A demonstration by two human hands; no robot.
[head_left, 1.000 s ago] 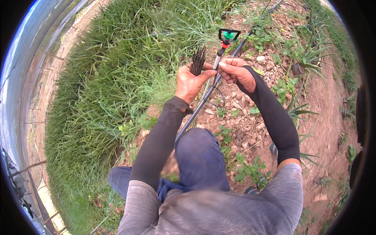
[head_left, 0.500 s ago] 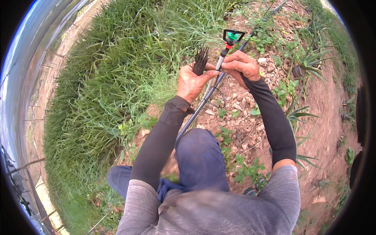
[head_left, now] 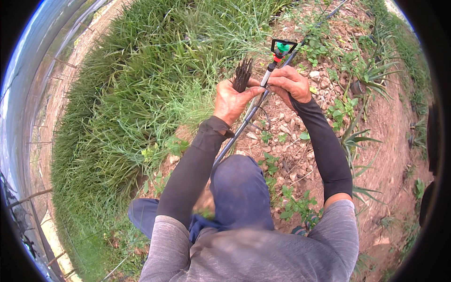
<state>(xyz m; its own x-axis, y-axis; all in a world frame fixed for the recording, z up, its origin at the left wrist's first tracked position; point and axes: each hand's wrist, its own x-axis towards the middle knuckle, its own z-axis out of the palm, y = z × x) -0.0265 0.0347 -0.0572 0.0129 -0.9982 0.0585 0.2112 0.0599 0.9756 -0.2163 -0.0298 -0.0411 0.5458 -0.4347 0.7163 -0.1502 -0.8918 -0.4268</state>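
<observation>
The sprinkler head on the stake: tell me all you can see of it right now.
The sprinkler head is a small black frame around a green nozzle, with a red-orange collar below, on a thin white and dark stem. It looks like plastic. It stands nearly upright, tilted slightly right, above stony soil beside the grass. The right hand grips the stem just under it; the left hand, holding a bundle of dark thin stakes, touches the stem lower down. A dark irrigation pipe runs beneath. Whether it is connected cannot be seen.

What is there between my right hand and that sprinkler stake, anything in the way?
Nothing visible. The right hand already grips the white stem of the sprinkler stake, its green head clear above the fingers.
</observation>
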